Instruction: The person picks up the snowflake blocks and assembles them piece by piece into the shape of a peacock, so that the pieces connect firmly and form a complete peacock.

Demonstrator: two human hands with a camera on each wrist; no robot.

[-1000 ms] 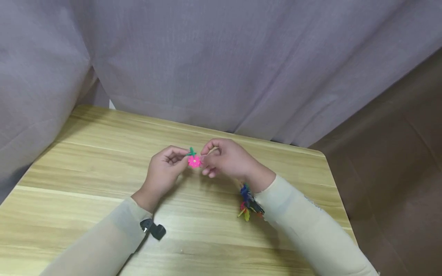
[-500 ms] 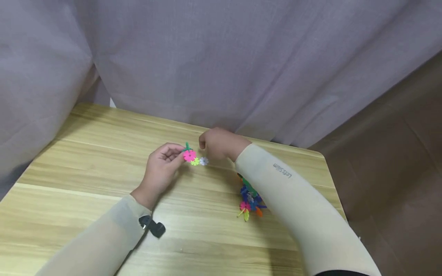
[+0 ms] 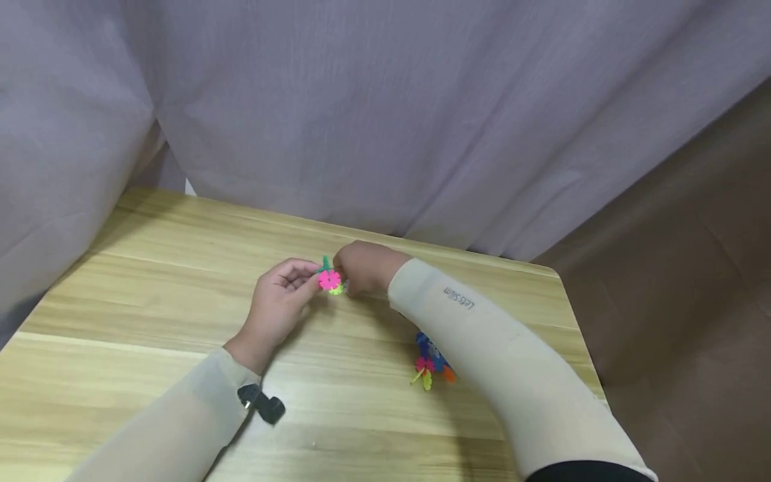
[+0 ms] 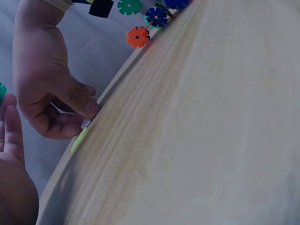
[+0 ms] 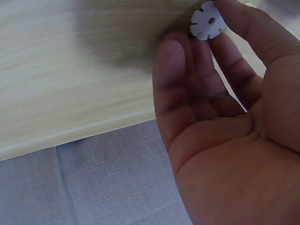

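You wear a pale beige sleeve [image 3: 482, 348] on your right forearm, and it carries the only readable text in these views: small dark lettering near the wrist end, seen in the head view. It reads roughly "LetsSlim", printed along the arm and turned at an angle to you, so the exact spelling of the letters is hard to confirm. In both wrist views you see no text, numbers or signs anywhere.
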